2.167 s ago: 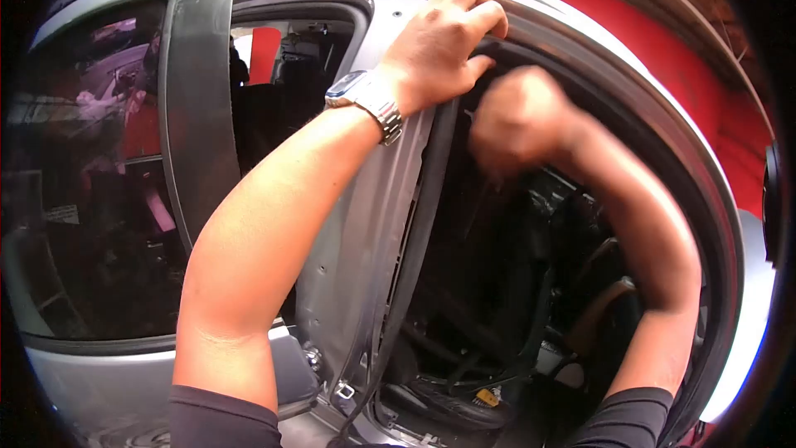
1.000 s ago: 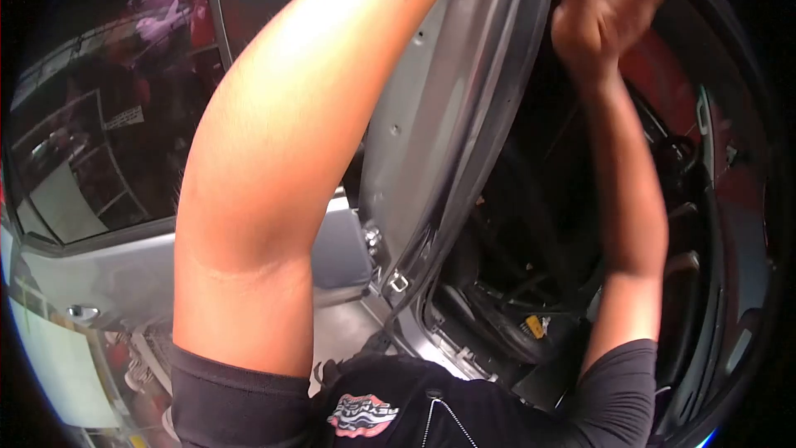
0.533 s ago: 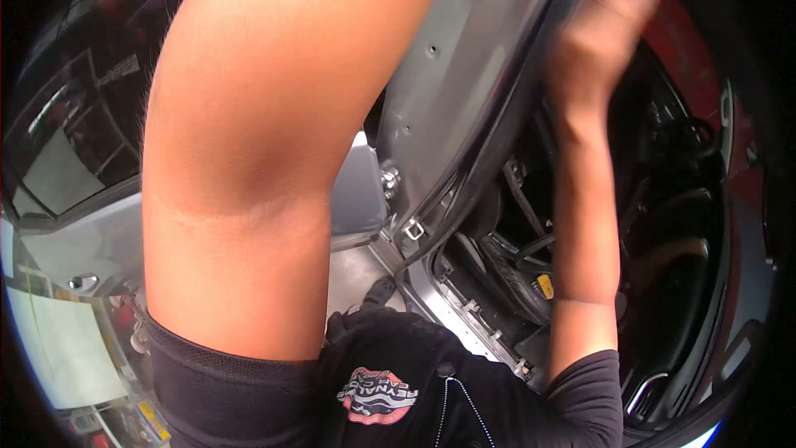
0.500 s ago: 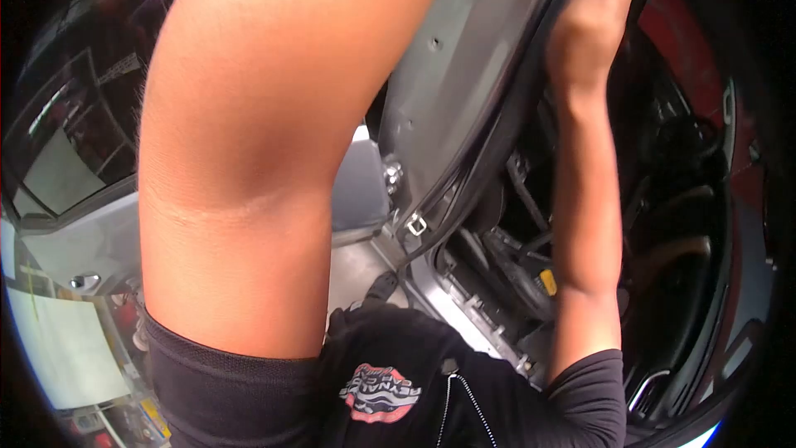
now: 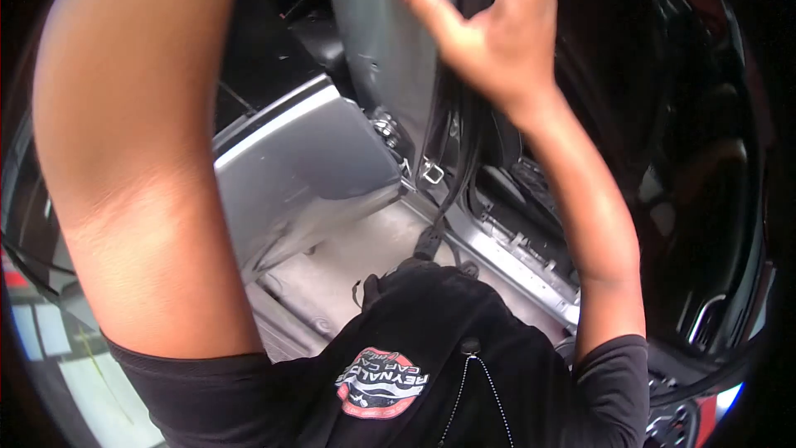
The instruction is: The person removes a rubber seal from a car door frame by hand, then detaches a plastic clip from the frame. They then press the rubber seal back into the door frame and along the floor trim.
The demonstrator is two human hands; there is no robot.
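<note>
My right hand (image 5: 502, 46) is raised at the top of the view, palm toward a grey metal car pillar (image 5: 390, 33). Its thumb stretches out to the left across the pillar, and the other fingers run up past the top edge of the frame. A black rubber seal (image 5: 468, 141) runs down the door opening just below the hand. My left arm reaches up along the left side, and its hand is outside the frame.
An open grey car door (image 5: 307, 158) stands at center left, above the pale floor (image 5: 365, 241). The metal door sill (image 5: 518, 261) slants down to the right. A square metal latch loop (image 5: 433, 171) sits low on the pillar. Dark car interior fills the right side.
My right hand has moved left and down from the top edge, and its thumb is now spread. My left arm has shifted left, uncovering more of the grey door and floor.
</note>
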